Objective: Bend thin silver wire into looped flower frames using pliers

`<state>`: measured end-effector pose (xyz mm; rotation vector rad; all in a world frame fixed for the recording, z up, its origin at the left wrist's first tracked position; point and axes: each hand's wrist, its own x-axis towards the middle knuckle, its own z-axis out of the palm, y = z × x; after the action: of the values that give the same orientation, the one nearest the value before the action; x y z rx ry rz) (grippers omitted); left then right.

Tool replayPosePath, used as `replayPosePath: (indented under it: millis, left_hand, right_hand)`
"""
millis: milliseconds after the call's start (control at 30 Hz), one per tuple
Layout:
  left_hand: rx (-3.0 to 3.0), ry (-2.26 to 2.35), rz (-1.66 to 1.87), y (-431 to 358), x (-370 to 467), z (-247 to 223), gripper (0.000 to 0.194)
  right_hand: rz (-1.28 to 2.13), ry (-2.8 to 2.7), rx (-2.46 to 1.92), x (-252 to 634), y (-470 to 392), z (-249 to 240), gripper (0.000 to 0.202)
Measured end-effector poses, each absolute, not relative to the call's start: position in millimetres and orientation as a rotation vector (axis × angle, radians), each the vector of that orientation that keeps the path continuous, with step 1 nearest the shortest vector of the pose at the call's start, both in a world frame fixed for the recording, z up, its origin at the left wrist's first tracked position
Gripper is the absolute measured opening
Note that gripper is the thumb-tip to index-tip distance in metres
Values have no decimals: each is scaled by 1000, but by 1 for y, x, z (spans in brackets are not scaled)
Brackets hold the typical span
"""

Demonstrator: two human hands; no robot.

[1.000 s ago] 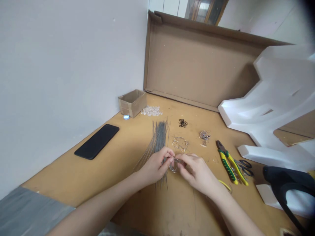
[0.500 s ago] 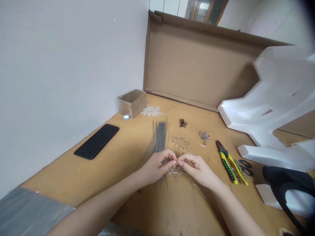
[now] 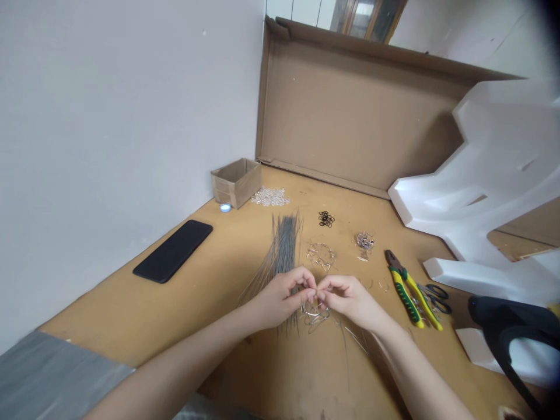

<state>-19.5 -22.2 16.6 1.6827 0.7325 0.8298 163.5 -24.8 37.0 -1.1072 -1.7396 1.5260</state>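
Note:
My left hand (image 3: 284,297) and my right hand (image 3: 347,298) meet fingertip to fingertip over the table. Each pinches thumb against forefinger, and whatever is between them is too small to make out. Just below the fingers lie bent pieces of thin wire (image 3: 315,318); I cannot tell whether any of it is held. Under and behind my left hand a bundle of straight grey wires (image 3: 286,245) is partly hidden. Beyond the fingertips sits a loose cluster of bent wire pieces (image 3: 321,255).
Pliers with yellow-green handles (image 3: 411,289) and black-handled scissors (image 3: 437,296) lie right. Farther back are black rings (image 3: 326,219), a small metal pile (image 3: 364,240), clear beads (image 3: 270,196) and a small box (image 3: 236,182). A phone (image 3: 174,251) lies left; white foam (image 3: 437,198) stands right.
Both hands stay together at nearly the same spot, with a slight shift of the fingers. The right fingers are curled a little more. Nothing else on the table has moved.

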Motion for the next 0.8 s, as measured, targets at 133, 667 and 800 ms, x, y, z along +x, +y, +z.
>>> replayPosePath:
  millis: [133,667,800]
  left_hand:
    - [1661,725,842,-22,-19,16,5]
    - [1558,743,918,-19,-20,20,10]
    - [1417,701,945,-16,-20,18,15]
  right_hand:
    - [1433,-1801,-1164,161,-26,37,10]
    - [1163,-1970,-1227,162,-26,44,26]
    - [1300,-1880,-1194,169,-23,47,33]
